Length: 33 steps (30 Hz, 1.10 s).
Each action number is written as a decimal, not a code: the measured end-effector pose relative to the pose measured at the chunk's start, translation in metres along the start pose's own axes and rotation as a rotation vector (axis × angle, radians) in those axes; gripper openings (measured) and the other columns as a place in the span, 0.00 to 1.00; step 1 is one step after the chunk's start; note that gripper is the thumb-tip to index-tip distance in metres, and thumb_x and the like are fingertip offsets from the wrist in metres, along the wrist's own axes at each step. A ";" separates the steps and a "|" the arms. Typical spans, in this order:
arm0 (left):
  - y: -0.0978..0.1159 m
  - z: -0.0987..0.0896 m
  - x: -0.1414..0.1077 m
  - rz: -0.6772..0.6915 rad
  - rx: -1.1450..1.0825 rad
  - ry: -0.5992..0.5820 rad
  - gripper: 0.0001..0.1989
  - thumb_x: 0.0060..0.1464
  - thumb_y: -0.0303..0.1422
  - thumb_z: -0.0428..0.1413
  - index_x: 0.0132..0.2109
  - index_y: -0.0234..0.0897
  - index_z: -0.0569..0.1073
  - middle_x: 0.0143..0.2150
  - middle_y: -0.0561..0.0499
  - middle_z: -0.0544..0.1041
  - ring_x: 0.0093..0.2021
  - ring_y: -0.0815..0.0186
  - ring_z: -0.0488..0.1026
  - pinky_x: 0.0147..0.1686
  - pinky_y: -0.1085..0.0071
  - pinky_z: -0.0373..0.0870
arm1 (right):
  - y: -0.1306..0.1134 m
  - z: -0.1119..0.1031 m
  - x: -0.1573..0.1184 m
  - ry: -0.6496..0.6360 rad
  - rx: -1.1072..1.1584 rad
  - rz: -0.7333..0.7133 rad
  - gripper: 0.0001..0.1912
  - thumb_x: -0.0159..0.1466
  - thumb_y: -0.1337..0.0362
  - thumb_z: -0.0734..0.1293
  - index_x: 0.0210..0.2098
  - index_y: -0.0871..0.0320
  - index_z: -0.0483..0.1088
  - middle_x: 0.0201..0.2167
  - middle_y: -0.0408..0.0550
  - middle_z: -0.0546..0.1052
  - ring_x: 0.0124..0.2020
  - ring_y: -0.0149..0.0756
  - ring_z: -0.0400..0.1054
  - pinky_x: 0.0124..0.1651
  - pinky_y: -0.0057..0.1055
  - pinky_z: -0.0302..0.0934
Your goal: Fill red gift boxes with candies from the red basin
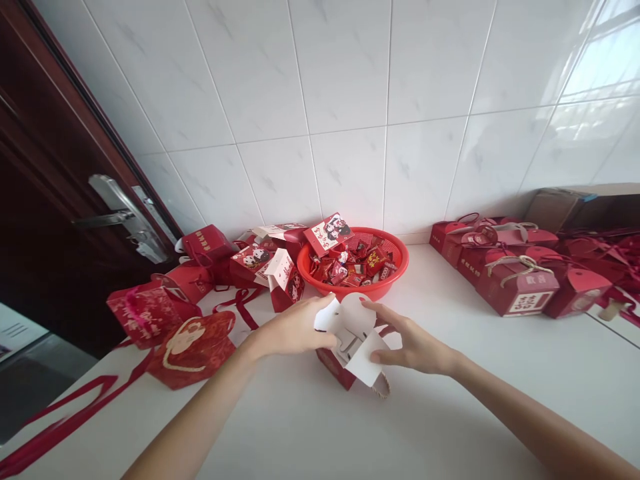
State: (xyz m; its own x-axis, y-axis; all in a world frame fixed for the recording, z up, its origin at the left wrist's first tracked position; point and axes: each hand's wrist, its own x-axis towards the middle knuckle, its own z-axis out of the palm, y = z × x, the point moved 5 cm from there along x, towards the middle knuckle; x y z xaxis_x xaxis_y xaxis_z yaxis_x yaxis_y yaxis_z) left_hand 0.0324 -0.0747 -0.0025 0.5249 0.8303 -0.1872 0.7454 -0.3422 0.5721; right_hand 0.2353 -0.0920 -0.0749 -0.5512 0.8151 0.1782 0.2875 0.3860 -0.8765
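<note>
Between my hands on the white table stands a small red gift box (336, 369), its white-lined flaps spread apart at the top. My left hand (300, 328) grips the flap on the left side, thumb bent over the opening. On the other side, my right hand (414, 345) pinches the right-hand flaps between thumb and fingers. A twine handle (383, 385) hangs off the near right side of the box. The inside shows white, with folds and a slot; whether anything lies at the bottom cannot be made out.
Behind the box, a red plastic basket (404, 261) holds wrapped candies (356, 267), with a panda-print box (329, 233) on its rim. Several red boxes and ribbons lie left. Closed red boxes (515, 283) and a cardboard box (555, 207) stand right. A tiled wall (345, 173) rises behind.
</note>
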 end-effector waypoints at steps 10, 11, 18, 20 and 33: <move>-0.048 0.017 -0.011 -0.295 -0.435 0.171 0.42 0.52 0.40 0.59 0.72 0.42 0.56 0.75 0.47 0.51 0.74 0.54 0.51 0.67 0.61 0.58 | -0.007 -0.027 0.027 -0.161 -0.175 -0.014 0.45 0.54 0.58 0.77 0.67 0.46 0.60 0.62 0.52 0.70 0.49 0.40 0.72 0.51 0.36 0.70; -0.046 0.019 -0.014 -0.288 -0.439 0.180 0.42 0.52 0.40 0.59 0.72 0.41 0.56 0.75 0.47 0.51 0.74 0.54 0.51 0.67 0.61 0.58 | -0.014 -0.034 0.031 -0.198 -0.209 -0.028 0.42 0.53 0.58 0.78 0.66 0.46 0.63 0.61 0.51 0.71 0.49 0.40 0.73 0.50 0.35 0.70; -0.017 0.015 -0.022 -0.072 -0.336 0.179 0.33 0.58 0.52 0.55 0.66 0.42 0.67 0.69 0.45 0.66 0.63 0.53 0.69 0.61 0.60 0.68 | -0.057 -0.082 0.068 -0.079 -0.209 -0.182 0.24 0.62 0.53 0.71 0.55 0.53 0.74 0.50 0.49 0.80 0.44 0.39 0.76 0.48 0.34 0.70; -0.013 0.003 -0.016 -0.030 -0.307 0.239 0.30 0.59 0.52 0.54 0.62 0.40 0.72 0.65 0.45 0.71 0.61 0.53 0.71 0.60 0.61 0.69 | -0.050 -0.089 0.087 0.025 -0.214 -0.165 0.21 0.63 0.54 0.69 0.53 0.56 0.75 0.46 0.50 0.81 0.43 0.40 0.76 0.47 0.35 0.70; -0.037 -0.045 0.161 0.043 0.273 0.112 0.20 0.48 0.25 0.58 0.49 0.39 0.78 0.48 0.46 0.82 0.52 0.56 0.77 0.53 0.65 0.70 | 0.030 -0.077 0.158 0.205 -0.512 0.189 0.12 0.62 0.70 0.66 0.44 0.60 0.77 0.44 0.53 0.81 0.45 0.43 0.75 0.44 0.30 0.64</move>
State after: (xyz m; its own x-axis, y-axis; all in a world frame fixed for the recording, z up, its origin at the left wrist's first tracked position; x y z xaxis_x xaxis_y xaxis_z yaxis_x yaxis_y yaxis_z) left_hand 0.0712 0.0912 -0.0179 0.5212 0.8506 -0.0695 0.8142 -0.4712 0.3391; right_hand 0.2167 0.0817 -0.0385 -0.3053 0.9374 0.1676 0.7364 0.3440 -0.5826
